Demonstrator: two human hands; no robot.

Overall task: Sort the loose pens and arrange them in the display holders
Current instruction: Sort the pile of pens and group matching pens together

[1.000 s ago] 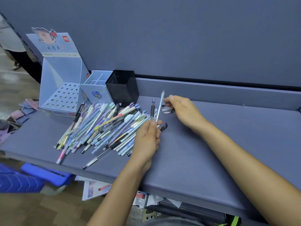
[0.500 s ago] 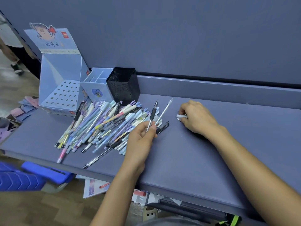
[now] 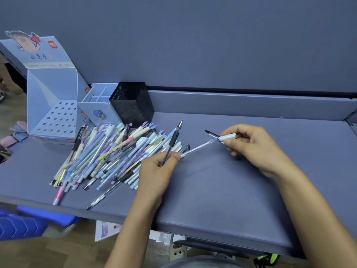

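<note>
Pens (image 3: 108,157) beside red-logoed display holder (image 3: 50,88)

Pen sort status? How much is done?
Done: nothing visible; no pens stand in the perforated display box, blue divided holder or black mesh cup. In hand: left hand grips a black-grip pen and a clear pen; right hand pinches a white cap-like piece. Left: the whole pen pile on the desk.

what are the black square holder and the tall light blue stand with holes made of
Black holder: probably metal mesh, matte black; a fine dot grid covers its walls. Light blue stand: likely printed cardboard, matte; flat folded panels, punched round holes and a printed header card.
</note>
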